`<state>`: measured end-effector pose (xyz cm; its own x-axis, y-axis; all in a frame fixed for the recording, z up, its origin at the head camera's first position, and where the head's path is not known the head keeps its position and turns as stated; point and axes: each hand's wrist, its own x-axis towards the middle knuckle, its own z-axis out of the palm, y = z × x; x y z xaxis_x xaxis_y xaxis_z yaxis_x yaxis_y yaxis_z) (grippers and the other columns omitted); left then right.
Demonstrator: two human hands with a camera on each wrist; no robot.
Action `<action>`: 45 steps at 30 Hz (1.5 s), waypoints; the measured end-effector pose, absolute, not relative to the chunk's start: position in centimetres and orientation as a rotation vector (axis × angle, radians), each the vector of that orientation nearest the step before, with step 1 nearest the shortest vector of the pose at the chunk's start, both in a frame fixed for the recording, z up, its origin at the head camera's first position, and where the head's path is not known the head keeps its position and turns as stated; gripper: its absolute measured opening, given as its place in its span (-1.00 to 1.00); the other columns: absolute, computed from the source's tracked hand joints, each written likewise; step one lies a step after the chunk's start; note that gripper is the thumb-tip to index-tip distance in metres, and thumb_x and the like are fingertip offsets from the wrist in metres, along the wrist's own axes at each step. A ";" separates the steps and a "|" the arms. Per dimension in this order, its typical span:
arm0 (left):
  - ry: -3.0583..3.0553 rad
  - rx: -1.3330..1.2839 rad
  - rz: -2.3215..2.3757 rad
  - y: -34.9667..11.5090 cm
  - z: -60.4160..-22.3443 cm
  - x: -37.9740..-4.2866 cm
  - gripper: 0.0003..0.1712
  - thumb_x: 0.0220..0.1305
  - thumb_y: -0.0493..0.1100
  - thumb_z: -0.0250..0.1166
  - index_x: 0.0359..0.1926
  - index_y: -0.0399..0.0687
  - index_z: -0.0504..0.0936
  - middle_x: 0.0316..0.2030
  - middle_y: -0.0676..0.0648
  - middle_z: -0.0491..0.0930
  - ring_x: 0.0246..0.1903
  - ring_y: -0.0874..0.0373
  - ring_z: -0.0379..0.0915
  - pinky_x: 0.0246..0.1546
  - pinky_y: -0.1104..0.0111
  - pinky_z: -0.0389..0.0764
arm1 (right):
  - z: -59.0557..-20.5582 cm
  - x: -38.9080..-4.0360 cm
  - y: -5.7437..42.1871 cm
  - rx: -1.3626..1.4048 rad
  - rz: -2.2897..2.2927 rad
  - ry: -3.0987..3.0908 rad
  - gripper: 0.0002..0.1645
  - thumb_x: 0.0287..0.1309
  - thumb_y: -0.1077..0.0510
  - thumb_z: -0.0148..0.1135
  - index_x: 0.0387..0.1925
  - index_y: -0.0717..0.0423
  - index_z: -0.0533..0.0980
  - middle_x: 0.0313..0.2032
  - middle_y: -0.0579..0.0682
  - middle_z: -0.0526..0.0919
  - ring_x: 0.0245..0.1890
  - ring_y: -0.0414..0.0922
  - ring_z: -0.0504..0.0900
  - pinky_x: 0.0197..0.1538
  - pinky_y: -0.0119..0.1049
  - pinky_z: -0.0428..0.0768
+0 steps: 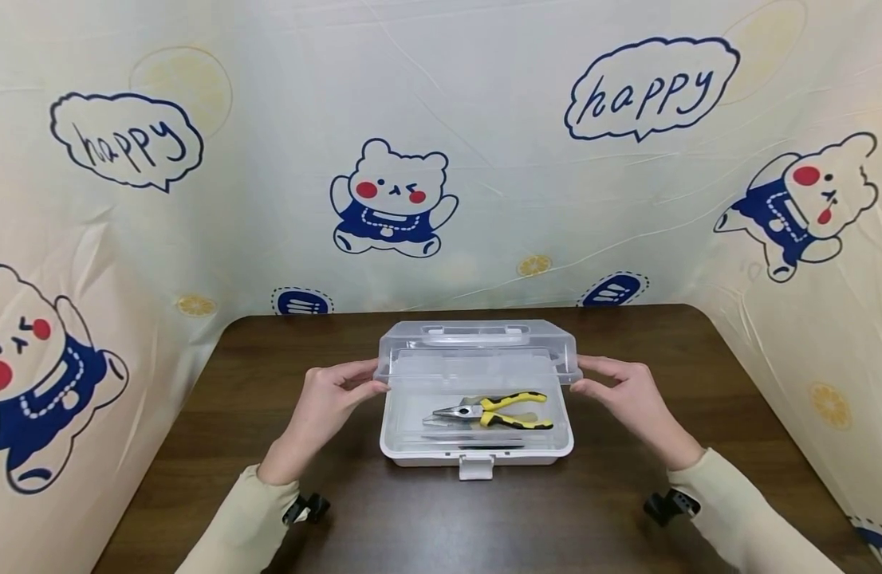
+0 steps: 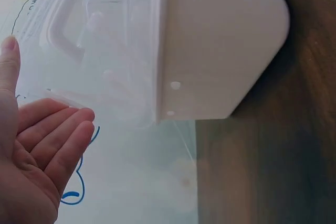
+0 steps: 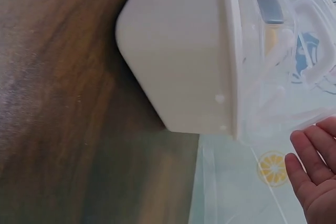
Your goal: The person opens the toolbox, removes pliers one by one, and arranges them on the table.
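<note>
A white toolbox [image 1: 477,460] with a clear plastic lid [image 1: 477,333] stands in the middle of the table, its lid raised and tilted back. In the box lie needle-nose pliers [image 1: 516,403] with yellow and black handles, and a few thin metal pieces [image 1: 477,442] whose kind I cannot tell. My left hand [image 1: 338,399] pinches the lid's left end, thumb in front and fingers behind. At the opposite end my right hand [image 1: 619,399] holds the lid likewise. The left wrist view shows fingers [image 2: 58,135] against the lid; in the right wrist view, fingertips [image 3: 302,140] touch its edge.
A brown wooden table [image 1: 427,526] lies under the box. Pale cloth [image 1: 498,223] printed with bears and the word happy hangs behind it and along both sides. A white latch [image 1: 476,468] hangs down at the box's front.
</note>
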<state>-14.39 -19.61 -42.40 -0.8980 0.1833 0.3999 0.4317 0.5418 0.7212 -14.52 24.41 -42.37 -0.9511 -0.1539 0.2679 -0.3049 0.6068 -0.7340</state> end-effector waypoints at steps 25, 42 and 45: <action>-2.565 -0.269 -1.195 -18.4 -39.8 -17.6 -0.64 0.39 0.03 0.41 -0.17 -0.21 0.85 -0.30 -0.16 0.82 -0.35 -0.03 0.68 -0.36 0.28 0.61 | -40.0 -17.4 23.3 0.190 1.405 -2.622 -0.61 0.40 -0.08 0.35 -0.04 0.14 0.79 -0.19 0.05 0.84 -0.16 -0.38 0.71 -0.04 -0.52 0.60; -2.583 -0.115 -1.288 -17.7 -38.6 -20.4 -0.38 0.43 0.28 0.28 -0.19 -0.23 0.85 -0.36 -0.20 0.81 -0.34 -0.09 0.77 -0.17 0.00 0.77 | -40.0 -20.2 23.2 0.093 1.587 -2.555 -0.30 0.46 -0.29 0.17 -0.04 0.28 0.75 -0.11 0.29 0.79 0.02 0.06 0.72 0.32 0.22 0.51; -2.546 -0.119 -1.358 -17.6 -38.9 -20.8 -0.40 0.47 0.22 0.27 -0.19 -0.28 0.84 -0.34 -0.24 0.80 -0.33 -0.14 0.78 -0.19 0.02 0.79 | -40.3 -20.5 23.1 0.093 1.584 -2.534 -0.31 0.50 -0.27 0.13 -0.02 0.30 0.75 -0.08 0.28 0.78 -0.06 -0.08 0.74 0.29 0.17 0.56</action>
<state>-20.80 -17.60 -38.87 -0.9647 -0.0466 0.2591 0.1892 0.5618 0.8054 -20.48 23.07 -40.32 -0.9866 0.0276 0.1609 -0.1325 0.4400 -0.8882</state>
